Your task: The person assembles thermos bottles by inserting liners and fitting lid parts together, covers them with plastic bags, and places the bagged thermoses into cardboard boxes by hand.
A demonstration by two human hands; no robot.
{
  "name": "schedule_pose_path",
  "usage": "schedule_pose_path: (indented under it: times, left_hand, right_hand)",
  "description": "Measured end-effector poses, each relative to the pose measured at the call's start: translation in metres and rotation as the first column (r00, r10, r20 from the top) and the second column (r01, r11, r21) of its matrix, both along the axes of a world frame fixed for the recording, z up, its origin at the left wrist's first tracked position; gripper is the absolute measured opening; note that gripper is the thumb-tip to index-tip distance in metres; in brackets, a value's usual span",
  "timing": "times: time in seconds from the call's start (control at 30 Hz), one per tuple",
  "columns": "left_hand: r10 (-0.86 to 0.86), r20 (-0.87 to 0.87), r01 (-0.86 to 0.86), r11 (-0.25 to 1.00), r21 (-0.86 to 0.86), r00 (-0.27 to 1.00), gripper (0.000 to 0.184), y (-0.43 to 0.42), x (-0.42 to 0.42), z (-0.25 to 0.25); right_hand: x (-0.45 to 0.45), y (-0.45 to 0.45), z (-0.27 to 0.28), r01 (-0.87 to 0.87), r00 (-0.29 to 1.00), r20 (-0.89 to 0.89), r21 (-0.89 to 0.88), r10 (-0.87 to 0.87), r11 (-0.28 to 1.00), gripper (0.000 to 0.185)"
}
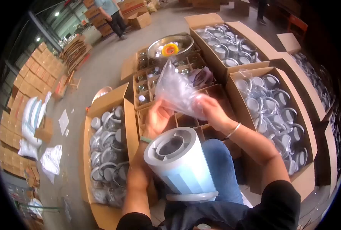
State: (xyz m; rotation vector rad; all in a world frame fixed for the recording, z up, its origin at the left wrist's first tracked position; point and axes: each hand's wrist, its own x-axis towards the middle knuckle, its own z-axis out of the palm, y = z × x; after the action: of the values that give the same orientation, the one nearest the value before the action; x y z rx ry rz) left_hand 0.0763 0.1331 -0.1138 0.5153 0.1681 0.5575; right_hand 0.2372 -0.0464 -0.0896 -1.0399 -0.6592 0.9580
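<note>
A clear plastic bag [174, 86] hangs between my two hands over a divided carton. My right hand [212, 111] pinches its right edge. At the bag's lower left, my left hand [158, 117] is curled against the plastic, fingers closed on it. What the bag holds, if anything, is too blurred to tell. Below my hands, a white and light blue ribbed cylinder [186, 165] with a grey ringed top stands tilted at my lap. Glass jars, some with white caps, sit in compartments of the divided carton [145, 100] beneath and beyond the bag.
Open cartons of wrapped, handled lids or cups flank me at left [133, 126] and right [310, 130], another at the back right. A metal bowl [170, 36] with an orange-yellow tape roll [170, 50] rests beyond the bag. A person [111, 13] stands far back; stacked boxes line the left.
</note>
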Motion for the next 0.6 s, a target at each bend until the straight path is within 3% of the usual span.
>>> schedule_pose_path:
  times: [0.03,0.07,0.17,0.23,0.27,0.3,0.33,0.37,0.4,0.43,0.47,0.5,0.53,0.57,0.6]
  left_hand:
    - [0.070,0.010,-0.070,0.997,0.015,0.998,0.018,-0.005,-0.003,0.017]
    - [0.012,0.110,-0.009,1.000,-0.028,0.994,0.017,0.018,-0.009,-0.008]
    - [0.101,0.117,-0.096,0.994,-0.045,0.988,0.016,0.030,-0.024,-0.024]
    - [0.099,0.025,-0.096,0.992,-0.076,0.995,0.023,0.026,-0.033,-0.022]
    - [0.201,-0.299,-0.206,0.978,0.016,0.933,0.032,0.023,-0.038,-0.022]
    - [0.301,-0.581,-0.276,0.952,0.134,0.756,0.042,0.014,-0.042,-0.013]
    - [0.373,-0.517,-0.234,0.920,0.314,0.771,0.063,0.001,-0.045,-0.002]
    - [0.376,-0.520,-0.245,0.921,0.304,0.767,0.063,-0.002,-0.038,-0.010]
    - [0.530,-0.431,-0.191,0.764,0.616,0.730,0.065,-0.003,-0.026,-0.022]
    - [0.619,-0.366,-0.077,0.571,0.818,0.695,0.065,0.001,-0.022,-0.031]
    - [0.713,-0.259,0.020,0.324,0.946,0.652,0.066,0.003,-0.018,-0.040]
    - [0.765,-0.208,0.174,0.127,0.977,0.609,0.065,0.012,-0.019,-0.046]
    - [0.669,-0.497,0.332,0.370,0.868,0.552,0.055,0.025,-0.023,-0.041]
    - [0.576,-0.544,0.146,0.593,0.792,0.610,0.039,0.024,-0.034,-0.042]
    - [0.414,-0.535,-0.082,0.840,0.537,0.736,0.034,0.014,-0.046,-0.020]
  right_hand:
    - [-0.002,-0.004,0.006,0.158,0.982,-0.105,0.006,-0.156,0.987,0.021]
    - [0.010,0.000,-0.006,0.243,0.951,-0.210,0.066,-0.225,0.968,0.020]
    - [0.021,-0.005,-0.006,0.310,0.895,-0.400,0.236,-0.199,0.921,0.017]
    - [0.015,-0.006,0.003,0.317,0.877,-0.438,0.221,-0.197,0.922,0.019]
    - [0.015,-0.006,-0.002,0.312,0.879,-0.436,0.216,-0.195,0.925,0.019]
    - [0.015,-0.007,-0.012,0.188,0.945,-0.306,0.225,-0.114,0.956,0.021]
    - [0.014,-0.007,-0.015,0.060,0.985,-0.168,0.219,-0.023,0.974,0.023]
    - [0.012,-0.006,-0.019,-0.046,0.995,-0.076,0.214,0.064,0.976,0.024]
    - [0.004,-0.004,-0.016,-0.158,0.981,-0.078,0.202,0.177,0.966,0.025]
    - [-0.006,-0.004,-0.009,-0.276,0.952,-0.083,0.186,0.295,0.943,0.025]
    - [-0.017,-0.007,0.001,-0.292,0.948,-0.086,0.155,0.307,0.944,0.022]
    - [-0.027,-0.013,0.015,-0.209,0.968,-0.128,0.054,0.214,0.976,0.021]
    - [-0.030,-0.020,0.017,-0.150,0.982,-0.111,0.060,0.156,0.987,0.019]
    - [-0.027,-0.029,0.020,-0.083,0.992,-0.089,0.077,0.090,0.994,0.018]
    - [-0.021,-0.042,0.025,-0.140,0.989,-0.030,0.107,0.144,0.984,0.018]
